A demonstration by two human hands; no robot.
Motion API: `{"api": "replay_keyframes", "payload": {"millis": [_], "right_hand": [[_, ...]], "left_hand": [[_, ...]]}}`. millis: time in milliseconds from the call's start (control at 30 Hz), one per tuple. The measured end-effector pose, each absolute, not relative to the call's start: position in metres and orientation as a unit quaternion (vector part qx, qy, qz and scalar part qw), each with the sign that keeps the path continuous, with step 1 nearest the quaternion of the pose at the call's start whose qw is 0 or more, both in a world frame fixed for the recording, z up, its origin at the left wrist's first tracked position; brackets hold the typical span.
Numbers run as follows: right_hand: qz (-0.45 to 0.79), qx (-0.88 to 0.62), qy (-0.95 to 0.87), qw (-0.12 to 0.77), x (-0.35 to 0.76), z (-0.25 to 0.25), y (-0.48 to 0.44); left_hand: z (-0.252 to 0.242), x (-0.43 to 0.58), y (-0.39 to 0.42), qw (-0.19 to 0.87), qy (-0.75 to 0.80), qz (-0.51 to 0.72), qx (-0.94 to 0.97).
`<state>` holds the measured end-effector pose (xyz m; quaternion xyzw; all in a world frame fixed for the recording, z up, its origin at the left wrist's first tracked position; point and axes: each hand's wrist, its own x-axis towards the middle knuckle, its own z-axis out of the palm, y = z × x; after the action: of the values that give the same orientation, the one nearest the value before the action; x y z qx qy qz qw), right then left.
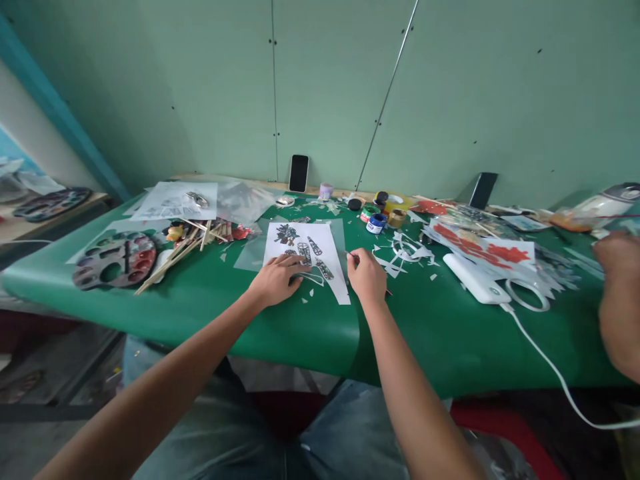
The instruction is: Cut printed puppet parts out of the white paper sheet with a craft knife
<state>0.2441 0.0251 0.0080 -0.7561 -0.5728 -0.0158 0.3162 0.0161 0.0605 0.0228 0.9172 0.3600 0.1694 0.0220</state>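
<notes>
A white sheet point(325, 240) printed with black figures lies on the green table cover point(310, 333). My left hand point(275, 280) rests flat on the sheet's lower left part, fingers spread forward over a cut-out shape. My right hand point(367, 277) sits just off the sheet's right edge, closed in a pinch round a thin stick-like tool point(353, 255) whose tip points at the sheet. The tool is too small to tell whether it is a brush or a knife.
A paint palette point(115, 260) and wooden sticks point(175, 257) lie at left. Small paint jars point(376, 222) stand behind the sheet. White paper scraps point(403, 253), a power bank point(473, 279) with cable, red-printed papers point(485, 250). A phone point(299, 173) leans on the wall. Another person's arm point(620, 307) at right.
</notes>
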Motion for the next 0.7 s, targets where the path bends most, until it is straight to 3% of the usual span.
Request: {"api": "replay_keyframes", "payload": {"millis": [233,700], "right_hand": [[-0.029,-0.720,-0.629,0.291,0.2447,0.0062,0.0217],[-0.017,-0.660,-0.705,0.258,0.2432,-0.0001,0.0219]], "left_hand": [[0.0255,0.0078,0.0589,0.050,0.327,0.201,0.922],[0.0227,0.0092,0.0518,-0.023,0.303,0.186,0.934]]}}
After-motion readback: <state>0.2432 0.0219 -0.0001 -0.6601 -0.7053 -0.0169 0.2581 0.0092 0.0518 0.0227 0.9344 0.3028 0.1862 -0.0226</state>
